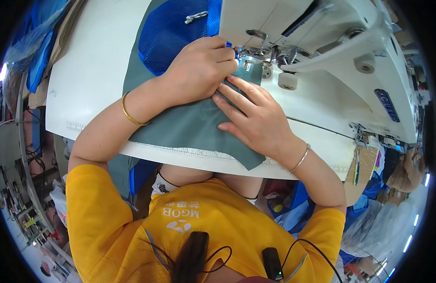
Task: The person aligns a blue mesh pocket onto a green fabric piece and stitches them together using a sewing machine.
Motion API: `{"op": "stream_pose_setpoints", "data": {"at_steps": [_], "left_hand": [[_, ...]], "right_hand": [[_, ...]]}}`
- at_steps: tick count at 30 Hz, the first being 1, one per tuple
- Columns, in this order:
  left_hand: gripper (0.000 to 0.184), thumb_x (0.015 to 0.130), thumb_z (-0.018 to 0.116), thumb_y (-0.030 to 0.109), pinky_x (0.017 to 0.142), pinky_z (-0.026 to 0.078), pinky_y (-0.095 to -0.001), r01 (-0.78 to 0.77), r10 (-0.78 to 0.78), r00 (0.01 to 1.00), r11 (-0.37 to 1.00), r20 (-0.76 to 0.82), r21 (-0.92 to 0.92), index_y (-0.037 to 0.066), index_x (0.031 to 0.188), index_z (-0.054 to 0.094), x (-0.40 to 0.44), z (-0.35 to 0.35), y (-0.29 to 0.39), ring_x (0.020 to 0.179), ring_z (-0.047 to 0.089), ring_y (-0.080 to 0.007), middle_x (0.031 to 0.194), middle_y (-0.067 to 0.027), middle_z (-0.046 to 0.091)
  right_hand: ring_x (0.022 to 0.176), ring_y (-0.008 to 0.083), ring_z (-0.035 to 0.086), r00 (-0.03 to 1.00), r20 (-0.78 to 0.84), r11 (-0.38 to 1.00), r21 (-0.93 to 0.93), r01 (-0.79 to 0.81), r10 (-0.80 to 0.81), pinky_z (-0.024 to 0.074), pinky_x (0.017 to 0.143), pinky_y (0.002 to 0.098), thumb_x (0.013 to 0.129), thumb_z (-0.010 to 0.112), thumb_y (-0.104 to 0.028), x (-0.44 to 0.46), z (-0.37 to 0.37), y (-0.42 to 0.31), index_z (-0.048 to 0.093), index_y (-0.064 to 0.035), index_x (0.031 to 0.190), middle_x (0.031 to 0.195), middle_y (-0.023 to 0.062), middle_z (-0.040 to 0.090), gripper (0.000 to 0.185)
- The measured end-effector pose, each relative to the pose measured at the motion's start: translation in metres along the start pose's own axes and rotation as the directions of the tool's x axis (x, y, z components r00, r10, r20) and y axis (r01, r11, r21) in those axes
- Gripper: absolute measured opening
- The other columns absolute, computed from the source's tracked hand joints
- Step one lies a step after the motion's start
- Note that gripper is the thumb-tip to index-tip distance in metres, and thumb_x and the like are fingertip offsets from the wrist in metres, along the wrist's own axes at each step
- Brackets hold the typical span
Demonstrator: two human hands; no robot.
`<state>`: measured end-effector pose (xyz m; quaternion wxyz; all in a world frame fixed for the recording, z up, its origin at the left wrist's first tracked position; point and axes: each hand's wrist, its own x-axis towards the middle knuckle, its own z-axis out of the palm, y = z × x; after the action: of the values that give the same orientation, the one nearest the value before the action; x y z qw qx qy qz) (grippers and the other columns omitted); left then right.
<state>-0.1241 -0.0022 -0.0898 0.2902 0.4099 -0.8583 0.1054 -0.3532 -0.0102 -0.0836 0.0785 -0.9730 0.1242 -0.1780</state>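
Observation:
Green fabric lies flat on the white table under both hands. My left hand, with a gold bangle at the wrist, is closed at the fabric's upper part, its fingertips beside the needle area; a bit of blue shows at the fingertips. My right hand, fingers spread, rests flat on the fabric just right of my left hand. Blue mesh with a white cord lies on the fabric behind my left hand. The presser foot area of the sewing machine is right beside my left fingertips.
The table has a ruler strip along its front edge. A white thread guide arm and rollers stand at the right. Blue fabric and plastic bags lie low at the right, and more bags hang at the upper left.

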Motion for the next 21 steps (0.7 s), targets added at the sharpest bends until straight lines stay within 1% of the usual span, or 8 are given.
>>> {"op": "stream_pose_setpoints", "data": {"at_steps": [5, 8, 12, 13, 14, 18, 20, 21], "left_hand": [[0.014, 0.074, 0.075, 0.006, 0.078, 0.057, -0.038, -0.015, 0.014, 0.998, 1.0, -0.057, -0.023, 0.004, 0.086, 0.067, 0.0, 0.001, 0.0, 0.093, 0.065, -0.0266, 0.09, -0.0065, 0.066], [0.011, 0.076, 0.077, 0.006, 0.077, 0.057, -0.038, 0.042, -0.045, 0.997, 0.998, -0.065, -0.057, 0.004, 0.085, 0.07, 0.001, 0.001, 0.004, 0.092, 0.066, -0.0264, 0.091, -0.0064, 0.067], [0.009, 0.076, 0.078, 0.006, 0.074, 0.057, -0.0373, 0.076, -0.074, 0.994, 0.997, -0.076, 0.026, 0.005, 0.081, 0.071, 0.006, 0.0, 0.008, 0.089, 0.066, -0.0258, 0.091, -0.0057, 0.067], [0.008, 0.076, 0.078, 0.006, 0.074, 0.057, -0.0372, 0.084, -0.08, 0.994, 0.995, -0.075, 0.05, 0.005, 0.08, 0.071, 0.006, -0.001, 0.009, 0.089, 0.066, -0.0257, 0.09, -0.0054, 0.068], [0.008, 0.076, 0.078, 0.006, 0.074, 0.057, -0.0372, 0.069, -0.066, 0.995, 0.997, -0.07, 0.046, 0.005, 0.08, 0.071, 0.007, -0.002, 0.01, 0.089, 0.066, -0.0257, 0.09, -0.0054, 0.068], [0.008, 0.078, 0.077, 0.008, 0.074, 0.055, -0.0385, 0.12, -0.125, 0.991, 0.989, 0.056, 0.087, 0.007, 0.084, 0.072, 0.006, -0.007, 0.012, 0.091, 0.067, -0.0257, 0.091, -0.0053, 0.069], [0.007, 0.08, 0.077, 0.008, 0.076, 0.054, -0.0398, 0.136, -0.145, 0.984, 0.986, 0.1, 0.091, 0.008, 0.086, 0.073, 0.005, -0.012, 0.011, 0.093, 0.067, -0.026, 0.092, -0.0056, 0.07], [0.008, 0.083, 0.077, 0.011, 0.08, 0.053, -0.0413, 0.13, -0.138, 0.984, 0.989, 0.11, 0.075, 0.008, 0.09, 0.074, 0.006, -0.017, 0.011, 0.094, 0.067, -0.0272, 0.094, -0.0068, 0.071]], "right_hand": [[0.137, 0.0315, 0.053, 0.999, 0.038, 0.999, 0.048, 0.002, -0.004, 0.0469, 0.113, 0.045, 0.088, 0.076, -0.04, 0.0, -0.004, -0.015, 0.07, -0.002, 0.129, 0.139, 0.0114, 0.063, 0.057], [0.138, 0.0323, 0.053, 1.0, 0.017, 1.0, 0.002, -0.002, 0.002, 0.0461, 0.114, 0.0445, 0.091, 0.074, -0.04, -0.001, 0.0, -0.028, 0.069, 0.0009, 0.13, 0.141, 0.0142, 0.064, 0.057], [0.139, 0.0325, 0.053, 0.999, 0.0, 0.999, 0.026, -0.033, 0.033, 0.0446, 0.116, 0.0437, 0.092, 0.073, -0.039, -0.008, 0.004, -0.03, 0.069, 0.0022, 0.131, 0.143, 0.0151, 0.063, 0.057], [0.139, 0.0324, 0.052, 1.0, -0.006, 0.999, 0.026, -0.029, 0.029, 0.0457, 0.115, 0.0439, 0.088, 0.077, -0.037, -0.01, 0.005, -0.03, 0.068, 0.0012, 0.132, 0.144, 0.0136, 0.062, 0.059], [0.14, 0.0323, 0.051, 1.0, -0.013, 0.999, 0.028, -0.025, 0.025, 0.0468, 0.115, 0.044, 0.083, 0.08, -0.035, -0.013, 0.005, -0.03, 0.067, 0.0002, 0.133, 0.146, 0.0121, 0.06, 0.062], [0.144, 0.0342, 0.048, 1.0, 0.017, 1.0, 0.021, -0.008, 0.007, 0.0433, 0.118, 0.0453, 0.084, 0.079, -0.036, -0.03, -0.002, -0.024, 0.063, -0.0008, 0.139, 0.153, 0.0137, 0.055, 0.068], [0.147, 0.0341, 0.045, 0.986, 0.004, 0.975, 0.144, -0.168, 0.169, 0.0372, 0.123, 0.0461, 0.091, 0.074, -0.04, -0.033, -0.011, -0.029, 0.059, -0.001, 0.143, 0.156, 0.0152, 0.052, 0.066], [0.147, 0.0341, 0.045, 0.984, -0.004, 0.973, 0.146, -0.177, 0.179, 0.0372, 0.123, 0.0461, 0.091, 0.074, -0.04, -0.035, -0.011, -0.028, 0.059, -0.001, 0.143, 0.156, 0.0152, 0.052, 0.066]]}}
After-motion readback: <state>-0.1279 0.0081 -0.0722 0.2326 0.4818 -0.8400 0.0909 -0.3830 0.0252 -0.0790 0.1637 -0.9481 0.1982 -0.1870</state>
